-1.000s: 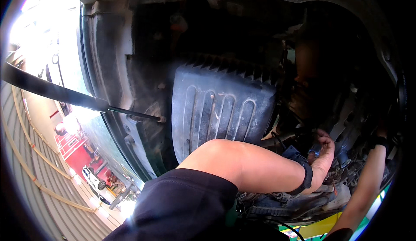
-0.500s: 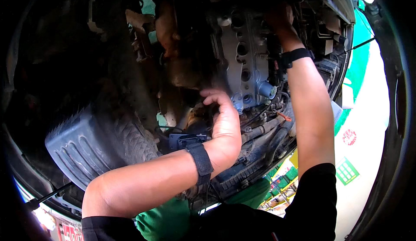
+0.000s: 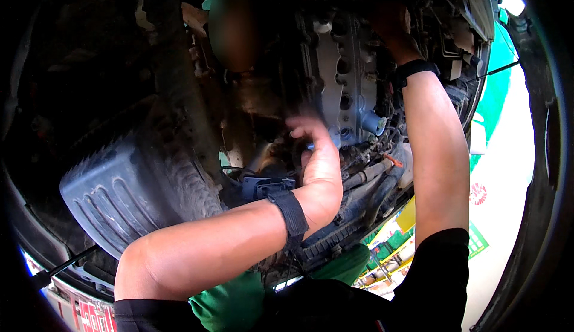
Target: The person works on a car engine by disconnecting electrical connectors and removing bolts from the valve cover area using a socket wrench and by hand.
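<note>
An engine bay lies before me. My left hand (image 3: pixel 314 141) is beside the lower left edge of a grey metal valve cover (image 3: pixel 330 87) with a row of round holes. Its fingers are loosely bent and apart, a little blurred, and nothing shows in them. My right hand (image 3: pixel 391 24) reaches into the dark beyond the cover's upper right side; shadow and engine parts hide its fingers. A grey-blue round filler neck (image 3: pixel 373 123) sticks out of the cover between my arms. Below my left hand is a black plastic part (image 3: pixel 267 187).
Ribbed black plastic housing (image 3: pixel 113 194) stands at the left. Hoses (image 3: pixel 382 191) and an orange dipstick-like handle (image 3: pixel 393 161) run along the near right. A thin black rod (image 3: pixel 493 71) crosses the right edge. Green cloth (image 3: pixel 230 302) shows below my left forearm.
The view has shifted slightly, so the engine sits a little farther right. My left hand has moved slightly and its fingers are blurred. My right hand stays deep among the engine parts.
</note>
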Motion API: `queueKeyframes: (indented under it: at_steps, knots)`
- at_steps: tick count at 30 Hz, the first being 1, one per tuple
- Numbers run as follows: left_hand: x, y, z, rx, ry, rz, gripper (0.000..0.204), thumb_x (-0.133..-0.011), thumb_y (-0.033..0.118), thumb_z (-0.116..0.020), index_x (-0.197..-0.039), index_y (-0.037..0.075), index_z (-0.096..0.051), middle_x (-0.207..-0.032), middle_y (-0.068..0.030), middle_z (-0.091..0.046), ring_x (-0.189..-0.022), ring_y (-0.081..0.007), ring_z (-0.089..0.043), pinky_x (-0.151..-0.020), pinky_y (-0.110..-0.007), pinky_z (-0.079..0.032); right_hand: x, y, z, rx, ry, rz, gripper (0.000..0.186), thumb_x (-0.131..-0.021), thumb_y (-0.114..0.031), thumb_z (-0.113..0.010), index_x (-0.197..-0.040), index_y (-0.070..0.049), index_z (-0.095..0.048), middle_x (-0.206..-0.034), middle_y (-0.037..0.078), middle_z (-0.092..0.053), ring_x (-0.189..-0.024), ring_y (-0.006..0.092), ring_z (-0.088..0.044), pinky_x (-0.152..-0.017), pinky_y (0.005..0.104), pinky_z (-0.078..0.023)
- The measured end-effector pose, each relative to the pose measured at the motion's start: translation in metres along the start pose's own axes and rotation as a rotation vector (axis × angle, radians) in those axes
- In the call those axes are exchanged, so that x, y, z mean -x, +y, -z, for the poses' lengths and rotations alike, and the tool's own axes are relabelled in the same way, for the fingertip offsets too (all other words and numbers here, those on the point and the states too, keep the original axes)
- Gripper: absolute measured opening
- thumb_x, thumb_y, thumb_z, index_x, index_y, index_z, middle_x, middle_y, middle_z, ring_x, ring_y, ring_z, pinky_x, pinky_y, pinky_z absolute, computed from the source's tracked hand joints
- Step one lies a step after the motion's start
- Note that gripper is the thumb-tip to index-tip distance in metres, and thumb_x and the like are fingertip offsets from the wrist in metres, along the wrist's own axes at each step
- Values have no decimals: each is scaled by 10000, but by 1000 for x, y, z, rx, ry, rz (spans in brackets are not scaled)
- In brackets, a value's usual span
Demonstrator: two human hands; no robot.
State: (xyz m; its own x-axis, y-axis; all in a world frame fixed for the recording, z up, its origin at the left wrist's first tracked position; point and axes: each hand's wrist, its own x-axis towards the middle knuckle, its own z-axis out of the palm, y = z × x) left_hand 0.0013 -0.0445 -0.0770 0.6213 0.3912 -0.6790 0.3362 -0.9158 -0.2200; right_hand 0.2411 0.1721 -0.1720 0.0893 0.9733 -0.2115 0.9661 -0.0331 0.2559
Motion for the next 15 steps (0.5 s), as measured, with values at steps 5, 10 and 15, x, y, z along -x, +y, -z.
queueKeyframes:
  at_steps: [5, 10, 15]
  knots:
    - [-2, 3, -2, 5, 2, 56, 300, -878, 84, -485, -1122, 41, -654, -1073, -153, -645, -992, -356, -627, -738, -475, -476, -3, 13, -9, 94, 66, 111, 379, -855, -315, -657, -1155, -85, -689, -1072, 228, -693, -1007, 394, -670, -836, 515, -555]
    - [-2, 2, -1, 1, 17, 52, 301, -874, 80, -496, -1127, 41, -654, -1069, -157, -648, -986, -356, -626, -728, -479, -482, -8, 27, -22, 172, -4, 107, 403, -868, -342, -640, -1189, -101, -678, -1101, 222, -688, -1015, 391, -670, -831, 519, -554]
    - [0, 0, -3, 2, 2, 16, 319, -857, 49, -482, -1124, 42, -657, -1069, -161, -646, -984, -351, -621, -737, -481, -489, -4, 4, -11, 239, 65, 239, 406, -884, -377, -623, -1212, -144, -679, -1129, 212, -683, -1039, 390, -662, -823, 511, -554]
